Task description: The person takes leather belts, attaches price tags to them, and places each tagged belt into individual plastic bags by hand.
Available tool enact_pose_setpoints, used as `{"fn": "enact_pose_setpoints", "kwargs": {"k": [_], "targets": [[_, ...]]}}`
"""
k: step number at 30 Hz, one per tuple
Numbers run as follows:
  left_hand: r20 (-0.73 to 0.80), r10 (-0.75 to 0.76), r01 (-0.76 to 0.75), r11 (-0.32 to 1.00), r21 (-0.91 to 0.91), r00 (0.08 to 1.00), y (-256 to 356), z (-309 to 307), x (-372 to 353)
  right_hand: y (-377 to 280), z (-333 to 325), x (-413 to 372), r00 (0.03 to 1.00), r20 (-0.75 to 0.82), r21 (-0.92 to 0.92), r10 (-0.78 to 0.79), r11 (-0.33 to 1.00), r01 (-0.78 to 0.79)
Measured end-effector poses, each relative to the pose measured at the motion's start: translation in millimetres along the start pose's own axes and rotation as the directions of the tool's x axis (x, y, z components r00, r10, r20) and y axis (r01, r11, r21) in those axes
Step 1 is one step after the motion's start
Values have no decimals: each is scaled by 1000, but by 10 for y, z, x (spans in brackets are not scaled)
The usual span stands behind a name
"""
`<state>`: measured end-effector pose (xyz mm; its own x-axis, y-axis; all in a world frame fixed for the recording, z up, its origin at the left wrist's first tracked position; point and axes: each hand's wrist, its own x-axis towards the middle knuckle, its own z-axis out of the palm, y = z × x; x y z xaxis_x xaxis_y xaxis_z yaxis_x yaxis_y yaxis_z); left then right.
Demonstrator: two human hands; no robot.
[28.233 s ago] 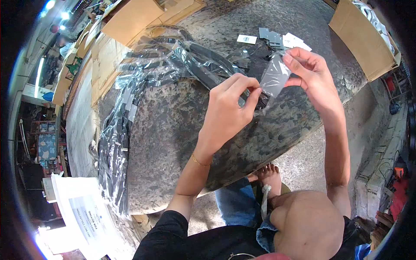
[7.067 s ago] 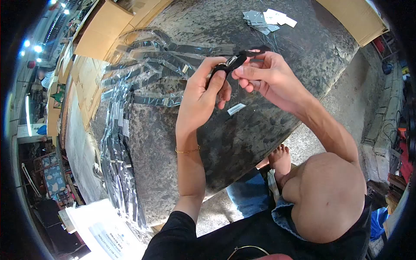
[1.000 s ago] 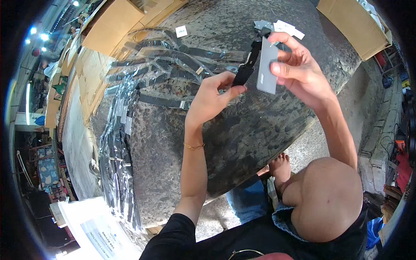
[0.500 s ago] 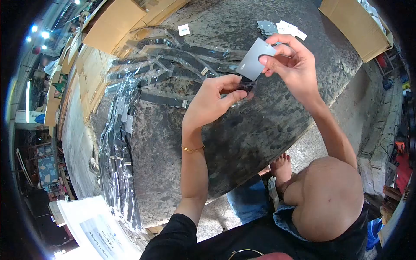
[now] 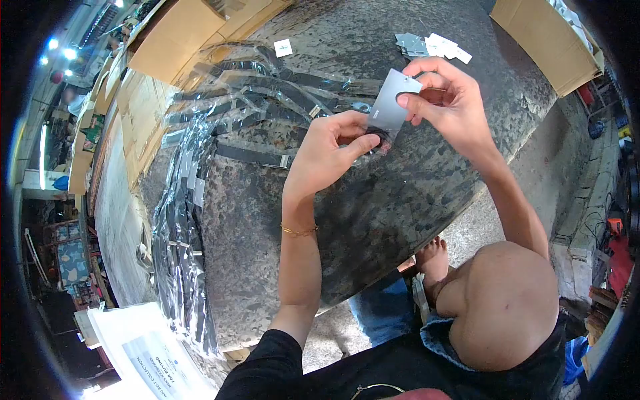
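My right hand (image 5: 448, 100) pinches a grey card tag (image 5: 392, 100) by its upper right part, thumb over the front. The tag is tilted, with a small hole near its top edge. My left hand (image 5: 333, 150), fingers closed, grips the dark end of a plastic-wrapped belt (image 5: 381, 135) right at the tag's lower edge. Clear film shows round the fingertips, and the tag's bottom overlaps it. Beyond the left hand, several dark belts in clear plastic (image 5: 253, 100) are spread over the table. More wrapped belts (image 5: 183, 260) hang along its left side.
Grey and white tags (image 5: 433, 45) lie at the back of the dark, stained table (image 5: 253, 267). A small white card (image 5: 283, 47) is left of them. Cardboard boxes stand at the back left (image 5: 177, 40) and back right (image 5: 547, 43). A printed sheet (image 5: 143, 353) is at lower left.
The grey tag has moved down toward my left fingertips and stands more upright. My right hand has come slightly down and left with it; my left hand has barely shifted.
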<state>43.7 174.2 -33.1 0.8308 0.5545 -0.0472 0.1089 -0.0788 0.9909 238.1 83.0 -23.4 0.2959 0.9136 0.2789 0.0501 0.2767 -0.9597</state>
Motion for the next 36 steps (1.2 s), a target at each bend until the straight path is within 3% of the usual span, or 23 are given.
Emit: {"fn": "enact_pose_setpoints", "kwargs": {"k": [4,10,14,19,23,26,32,34,36], "targets": [[-52,-11,8,999,-46,999,102,112,-2,-4,56,-29,998,7,-12,65,998,-64],[-135,15,-18,1000,-21,991,11,152,37,-9,-23,7,996,-61,-125,-71,990,63],[-117,-30,40,995,89,993,-55,99,63,35,-29,34,997,-20,-94,-79,993,77],[-118,-25,20,999,-43,993,-23,102,33,58,-1,71,995,-24,-86,-96,992,94],[-98,47,-50,999,-21,994,-84,90,27,2,-4,88,991,-105,-98,-82,993,71],[-168,26,-44,994,-103,985,-65,107,24,0,-9,91,991,-82,-126,-104,988,94],[-98,18,-16,1000,15,995,23,151,20,-49,23,124,991,-13,-147,-130,981,126],[-75,44,-56,983,-177,996,35,245,25,-47,12,147,988,-23,-161,-154,976,149],[-51,53,-61,983,-175,997,42,218,39,-26,-5,160,988,-22,-130,-153,980,149]]}}
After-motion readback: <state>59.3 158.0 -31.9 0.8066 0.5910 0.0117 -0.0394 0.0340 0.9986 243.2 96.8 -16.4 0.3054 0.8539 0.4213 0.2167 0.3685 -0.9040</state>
